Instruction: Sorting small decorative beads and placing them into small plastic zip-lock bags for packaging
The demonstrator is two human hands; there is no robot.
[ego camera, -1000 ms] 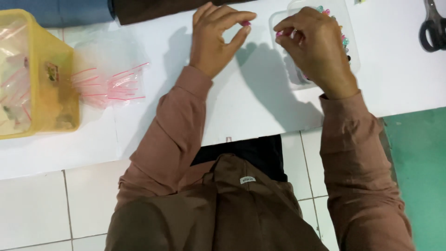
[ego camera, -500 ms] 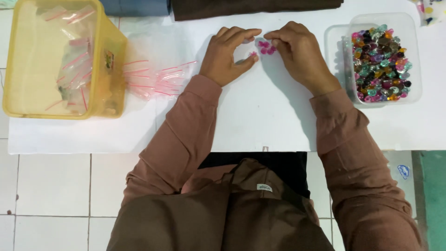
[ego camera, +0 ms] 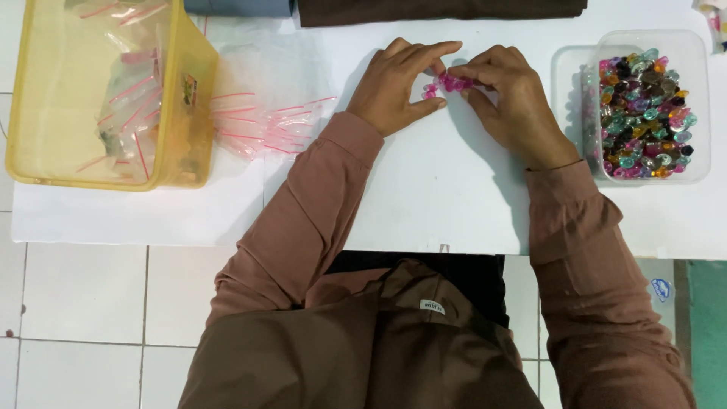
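We pinch pink beads (ego camera: 447, 82) between left hand (ego camera: 397, 87) and right hand (ego camera: 511, 102); clear tub (ego camera: 693, 106) holds mixed beads, yellow bin (ego camera: 178, 113) bags.

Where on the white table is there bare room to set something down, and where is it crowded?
Bare: the table strip between the forearms, below the left hand and right hand; also the edge under the yellow bin. Crowded: small bags beside the bin, pink beads between the hands, the bead tub at right.
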